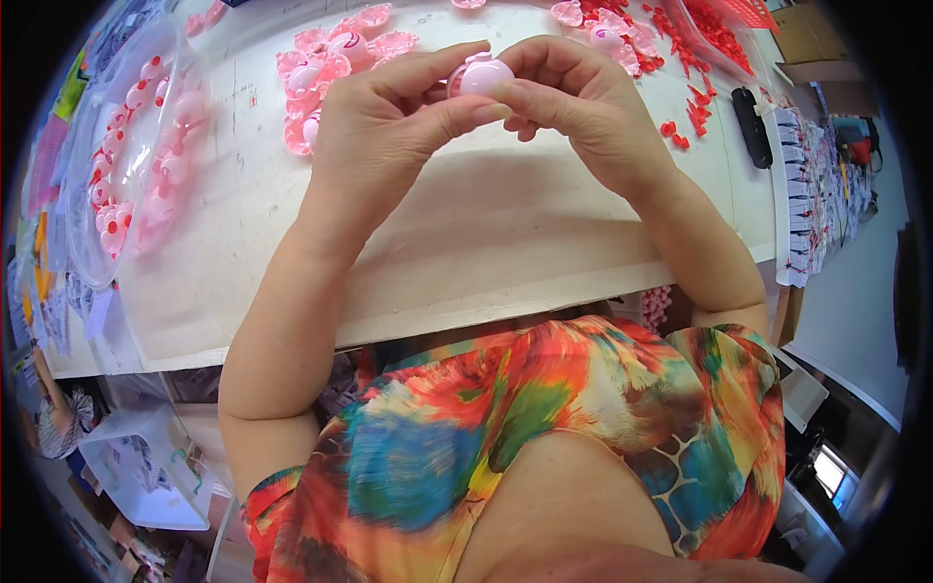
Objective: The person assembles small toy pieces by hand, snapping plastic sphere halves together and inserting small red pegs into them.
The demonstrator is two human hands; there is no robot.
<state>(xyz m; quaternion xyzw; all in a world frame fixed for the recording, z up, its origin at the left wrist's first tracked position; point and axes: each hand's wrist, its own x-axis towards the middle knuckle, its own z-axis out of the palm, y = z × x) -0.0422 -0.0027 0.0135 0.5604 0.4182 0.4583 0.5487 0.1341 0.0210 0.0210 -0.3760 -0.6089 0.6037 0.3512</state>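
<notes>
Up at the far side of the worktable, my left hand (384,121) and my right hand (588,107) meet around a small round pink plastic piece (483,76). Both thumbs press on it from the near side, and the fingers curl behind it. Part of the piece is hidden by the fingers. Just beyond my left hand lies a cluster of translucent pink petal-shaped shells (309,76), some with pale pink balls in them. More pink shells (610,37) lie behind my right hand.
Small red plastic parts (698,107) are scattered at the right, beside a red basket (724,44) of similar parts. A long black object (751,126) lies near the table's right edge. At the left stands a clear tub (86,262) with pink balls and red parts.
</notes>
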